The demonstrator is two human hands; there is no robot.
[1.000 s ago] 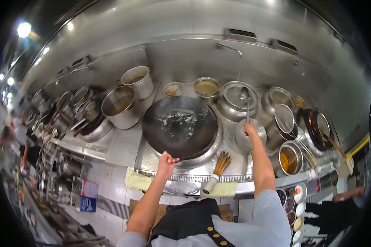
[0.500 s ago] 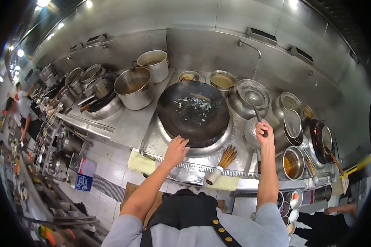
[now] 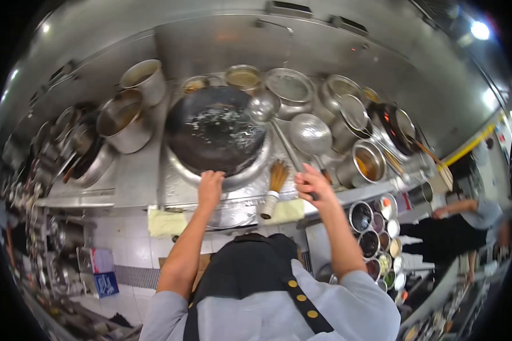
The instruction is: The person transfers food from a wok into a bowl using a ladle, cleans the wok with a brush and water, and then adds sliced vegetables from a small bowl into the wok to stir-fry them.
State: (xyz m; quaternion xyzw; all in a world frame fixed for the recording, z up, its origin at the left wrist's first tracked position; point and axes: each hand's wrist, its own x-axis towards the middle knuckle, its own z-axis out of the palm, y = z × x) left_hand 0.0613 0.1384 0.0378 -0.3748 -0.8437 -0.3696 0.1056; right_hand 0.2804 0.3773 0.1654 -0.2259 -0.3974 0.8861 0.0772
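My right hand (image 3: 316, 184) is closed round the end of a long-handled ladle (image 3: 264, 106), whose metal bowl is beside the right rim of a big black wok (image 3: 190, 150). White, foamy-looking bits and some liquid lie in the wok, which sits on a round burner ring (image 3: 182, 176). My left hand (image 3: 211, 187) has its fingers curled over the wok's near rim. Just right of the wok, a bamboo wok brush (image 3: 277, 179) lies on the steel stove top. A perforated skimmer (image 3: 311, 134) rests nearer my right hand.
Behind the wok stand a basin of water (image 3: 290, 85) beneath a tap (image 3: 276, 25) and a pot of pale liquid (image 3: 243, 77). Tall pots (image 3: 124, 122) are on the left. Seasoning tubs (image 3: 361, 216) stand at the right, near another person (image 3: 455, 227). Folded cloths (image 3: 168, 221) line the front edge.
The ladle has left the basin under the tap and swung left to the wok's edge, my right hand coming lower. My left hand stays at the near rim. The view has turned right.
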